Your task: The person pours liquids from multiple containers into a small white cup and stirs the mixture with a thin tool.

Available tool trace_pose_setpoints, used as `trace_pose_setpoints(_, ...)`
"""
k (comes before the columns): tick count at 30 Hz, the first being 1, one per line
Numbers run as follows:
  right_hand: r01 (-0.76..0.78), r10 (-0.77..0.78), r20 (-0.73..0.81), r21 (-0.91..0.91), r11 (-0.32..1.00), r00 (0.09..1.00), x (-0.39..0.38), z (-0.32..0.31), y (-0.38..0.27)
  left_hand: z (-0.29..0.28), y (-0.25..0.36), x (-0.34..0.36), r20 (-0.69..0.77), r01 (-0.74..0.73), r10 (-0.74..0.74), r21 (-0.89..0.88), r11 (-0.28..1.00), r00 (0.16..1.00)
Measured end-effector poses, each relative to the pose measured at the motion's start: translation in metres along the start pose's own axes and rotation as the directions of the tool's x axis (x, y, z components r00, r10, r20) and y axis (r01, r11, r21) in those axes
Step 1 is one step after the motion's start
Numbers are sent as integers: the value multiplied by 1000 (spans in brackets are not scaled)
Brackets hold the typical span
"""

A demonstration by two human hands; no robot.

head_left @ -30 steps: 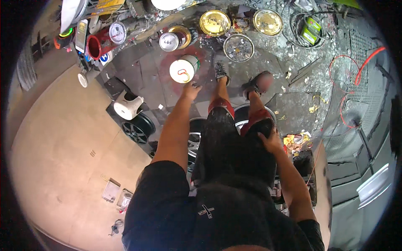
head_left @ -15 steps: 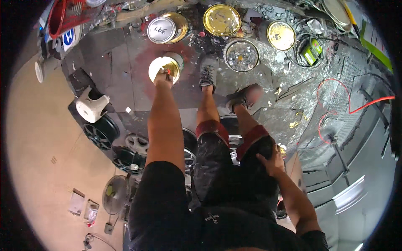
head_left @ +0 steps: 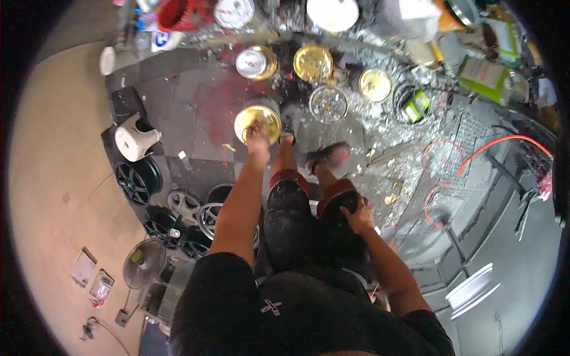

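Note:
My left hand [head_left: 257,142], smeared by motion, is closed at the near side of a round metal can [head_left: 267,118] with a gold-coloured top. Its fingers reach over the rim, and small red bits show beside them. The can partly covers my left shoe [head_left: 288,124] in the view. My right hand [head_left: 359,216] lies with fingers spread over my right knee, holding nothing. Beyond the can stand a silver-lidded can [head_left: 254,63], a gold-lidded can [head_left: 313,63] and a smaller yellowish can [head_left: 374,85]. A clear-looking round tub [head_left: 328,105] sits just past my feet.
A white plastic stool [head_left: 135,139] and several wheel rims [head_left: 138,181] line the left side, near a standing fan [head_left: 144,264]. On the right, a red hose [head_left: 504,142] arches above the paint-spattered floor [head_left: 380,154]. A green-labelled container [head_left: 484,80] stands at the far right.
The view has shifted, so most things sit lower in it. My left hand and the can are nearer my left shoe, now overlapping it. My right hand stays on the knee.

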State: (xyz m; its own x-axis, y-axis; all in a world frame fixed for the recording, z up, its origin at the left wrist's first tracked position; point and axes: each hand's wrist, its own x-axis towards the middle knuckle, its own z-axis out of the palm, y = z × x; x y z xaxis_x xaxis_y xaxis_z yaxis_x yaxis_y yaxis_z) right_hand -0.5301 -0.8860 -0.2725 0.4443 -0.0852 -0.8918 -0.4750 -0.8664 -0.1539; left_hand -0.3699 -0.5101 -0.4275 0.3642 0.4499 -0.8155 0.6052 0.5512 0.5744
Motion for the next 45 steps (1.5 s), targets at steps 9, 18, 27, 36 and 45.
trace_pose_setpoints(9, 107, -143, 59, 409, 906, 988, -19, -88, -26, 39, 143, -305, 701, -579, 24, 569, 583, 713)
trace_pose_setpoints(18, 75, -141, -99, 983, -169, 985, -89, -168, -76, 128, 217, -440, 938, -863, -24, 327, 385, 345)
trace_pose_setpoints(27, 126, 274, -70, 973, -192, 959, -140, -215, -130, 191, 295, -377, 995, -1000, 98, -24, 11, -23)
trace_pose_setpoints(36, 217, 403, -184, 976, -36, 897, -161, -225, -197, 240, 345, -307, 1000, -997, 18, 23, 76, 25)
trace_pose_setpoints(45, 189, 454, -119, 976, -111, 883, -193, -264, -247, 273, 368, -270, 989, -936, -48, 149, 319, 141)
